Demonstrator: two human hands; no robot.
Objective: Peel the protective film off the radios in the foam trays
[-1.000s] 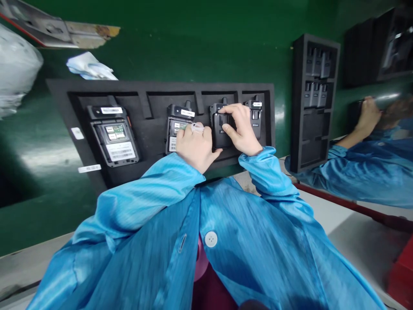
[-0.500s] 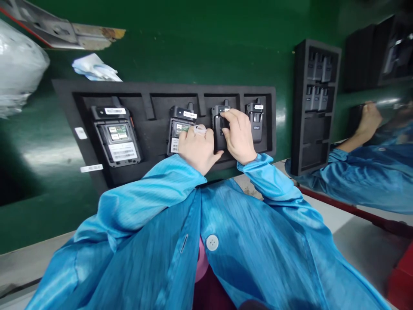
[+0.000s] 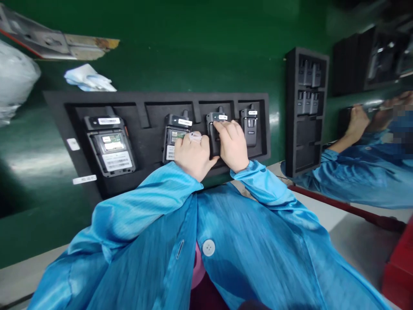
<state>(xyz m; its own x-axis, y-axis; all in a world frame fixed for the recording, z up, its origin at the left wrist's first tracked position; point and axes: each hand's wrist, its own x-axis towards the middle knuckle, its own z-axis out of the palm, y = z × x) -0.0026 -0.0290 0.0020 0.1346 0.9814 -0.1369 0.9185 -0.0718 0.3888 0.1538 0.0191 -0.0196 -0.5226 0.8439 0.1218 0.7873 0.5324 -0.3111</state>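
Note:
A long black foam tray [image 3: 155, 98] holds several black handheld radios with stub antennas, lying back side up. My right hand [image 3: 232, 144] bends its fingers over the upper part of the third radio [image 3: 213, 147] from the left. At that radio's left side and lower end, my left hand [image 3: 192, 154] is closed, fingers curled and thumb against it; a white band circles one finger. Partly behind the left hand lies the second radio [image 3: 170, 148], its back compartment uncovered. The leftmost radio [image 3: 111, 148] shows card slots and a barcode label. A covered radio [image 3: 250, 127] lies at the right end.
A second black tray [image 3: 291, 116] with several battery-like blocks stands right. Beyond it are a co-worker's hand [image 3: 356, 122] and blue sleeve. Crumpled cloth [image 3: 88, 78], a plastic bag [image 3: 16, 77] and a metal fixture [image 3: 54, 41] lie left on the green tabletop [image 3: 193, 47].
The whole view has shifted slightly, so the tray appears lower and further left. My right thumb is now tucked out of sight beside the third radio. Both hands stay on that radio.

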